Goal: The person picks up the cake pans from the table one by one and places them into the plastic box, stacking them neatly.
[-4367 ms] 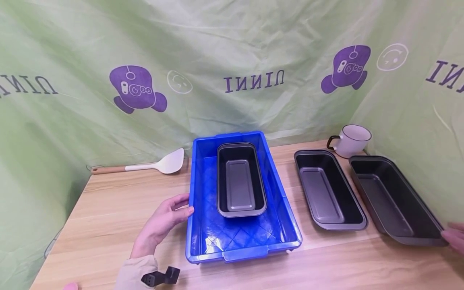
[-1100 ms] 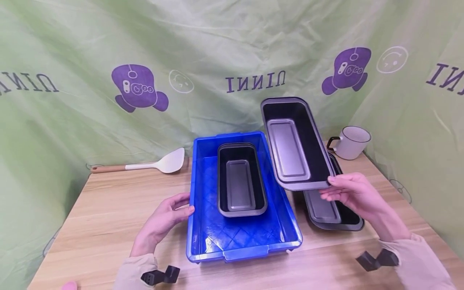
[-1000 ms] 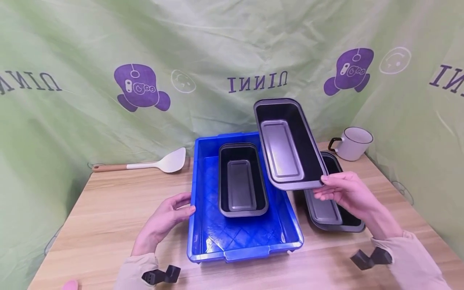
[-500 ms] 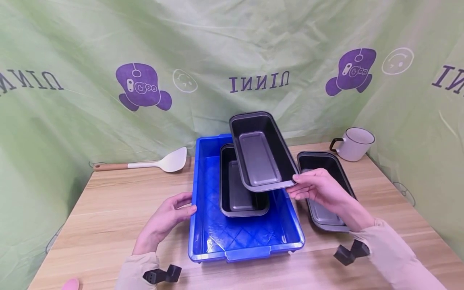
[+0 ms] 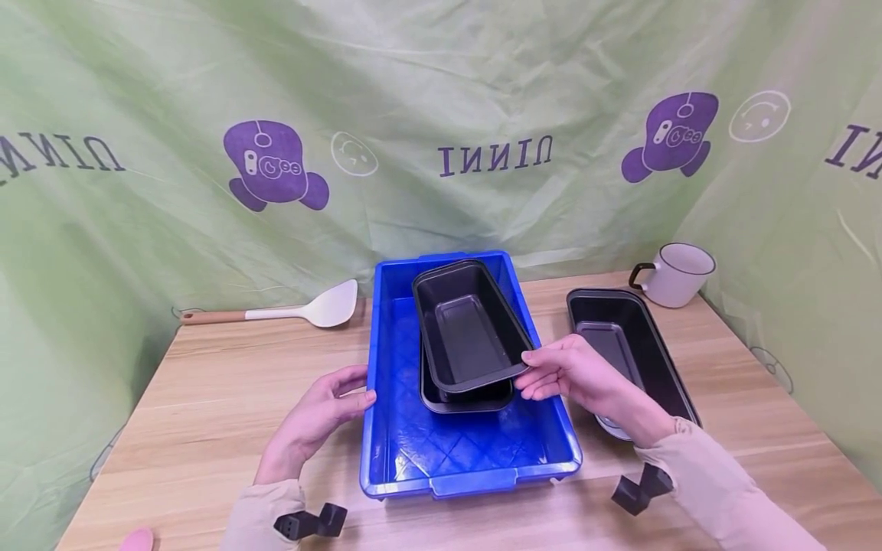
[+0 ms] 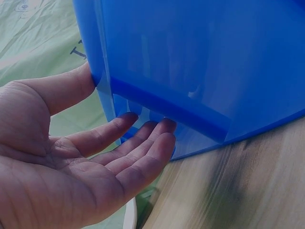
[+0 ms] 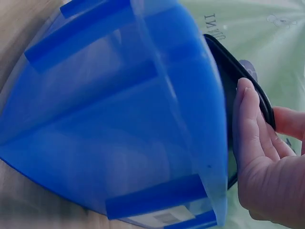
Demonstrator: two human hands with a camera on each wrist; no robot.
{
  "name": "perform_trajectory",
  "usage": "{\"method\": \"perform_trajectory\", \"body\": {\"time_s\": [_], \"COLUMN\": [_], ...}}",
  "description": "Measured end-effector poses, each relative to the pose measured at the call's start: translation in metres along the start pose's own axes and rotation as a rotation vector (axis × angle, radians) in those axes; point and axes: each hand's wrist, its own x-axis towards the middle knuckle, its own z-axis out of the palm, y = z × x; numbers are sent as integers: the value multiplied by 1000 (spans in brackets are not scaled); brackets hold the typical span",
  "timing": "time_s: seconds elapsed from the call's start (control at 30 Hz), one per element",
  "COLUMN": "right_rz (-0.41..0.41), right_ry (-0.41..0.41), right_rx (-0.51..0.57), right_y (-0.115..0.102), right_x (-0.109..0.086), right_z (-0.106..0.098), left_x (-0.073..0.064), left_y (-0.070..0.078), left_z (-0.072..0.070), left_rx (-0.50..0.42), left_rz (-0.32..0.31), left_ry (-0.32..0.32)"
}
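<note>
Right grip (image 5: 575, 373) pinches the near right corner of a dark loaf pan (image 5: 472, 330), thumb on top of the rim and fingers beneath it. That pan is over the inside of the blue bin (image 5: 451, 451), tilted and turned askew, above a second loaf pan (image 5: 468, 406) that lies in the bin and shows mainly at its near end. Whether the two pans touch cannot be told; from the right wrist, part of the held pan stands out past the bin's rim. Left grip (image 5: 318, 413) is loose, the thumb touching the outer edge of the bin's left rim and the slightly bent fingers at the outside wall below it.

To the right of the bin, a third loaf pan (image 5: 609, 343) rests on the wooden surface (image 5: 227, 383), partly hidden by the right forearm. Farther right of the bin and toward the back stands a white mug (image 5: 682, 275), its dark handle facing the bin. Left of the bin, near its far end, lies a spatula (image 5: 296, 311) with its white blade toward the bin. Behind the bin hangs a green printed curtain (image 5: 400, 92).
</note>
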Motion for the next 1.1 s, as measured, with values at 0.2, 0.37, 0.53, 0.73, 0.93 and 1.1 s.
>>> {"method": "perform_trajectory", "body": {"time_s": [0.2, 0.37, 0.53, 0.73, 0.93, 1.1], "right_rz": [29, 56, 49, 50, 65, 62], "right_ry": [27, 28, 49, 86, 87, 81], "right_rx": [-54, -172, -426, -615, -751, -843], "right_y": [2, 1, -1, 0, -1, -1], "right_x": [3, 8, 12, 14, 14, 14], "right_z": [8, 12, 16, 20, 23, 27], "left_x": [0, -1, 0, -1, 0, 1], "left_y": [0, 1, 1, 1, 0, -1], "left_z": [-1, -1, -1, -1, 0, 1], "left_rx": [-7, -3, -2, -4, -3, 0], "left_rz": [8, 1, -1, -6, -4, 1], "left_ry": [-10, 1, 1, 9, 3, 1]}}
